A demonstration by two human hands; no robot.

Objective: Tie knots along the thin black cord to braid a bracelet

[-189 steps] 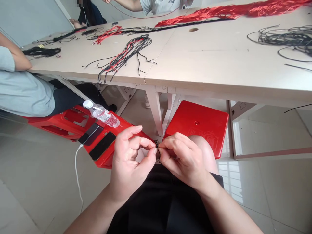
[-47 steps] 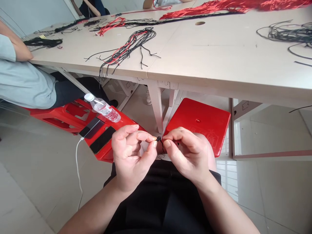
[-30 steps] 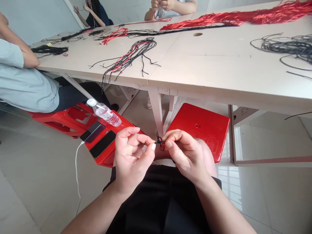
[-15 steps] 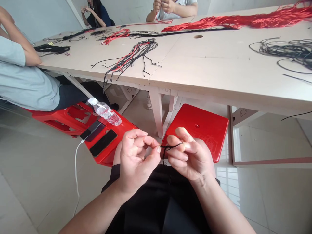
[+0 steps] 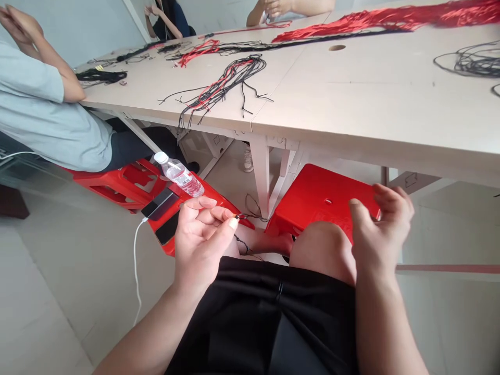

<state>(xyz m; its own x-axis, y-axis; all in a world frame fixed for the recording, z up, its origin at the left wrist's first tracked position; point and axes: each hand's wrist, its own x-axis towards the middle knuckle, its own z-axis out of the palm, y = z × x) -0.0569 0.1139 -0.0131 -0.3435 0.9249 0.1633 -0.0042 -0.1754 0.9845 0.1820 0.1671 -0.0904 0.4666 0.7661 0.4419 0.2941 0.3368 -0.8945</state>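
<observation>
My left hand [image 5: 201, 242] pinches a thin black cord [image 5: 244, 215] between thumb and forefinger, above my lap. A small knot or loop shows at the fingertips. Part of the cord sticks out to the right and part hangs down by my knee. My right hand [image 5: 380, 234] is raised well off to the right, beside a red stool [image 5: 312, 192]. Its thumb and fingers are apart, slightly curled, with nothing seen between them.
On the table [image 5: 351, 109] lie a bundle of black and red cords [image 5: 230, 80], a long red cord heap [image 5: 375, 23] and a black coil [image 5: 474, 61]. A water bottle [image 5: 179, 174] and phone [image 5: 167, 229] rest on a red stool at left. Co-workers sit around.
My right hand has let go of the cord and swung out to the right, its fingers opening. The left hand still pinches the cord, a little further left. The view has shifted slightly.
</observation>
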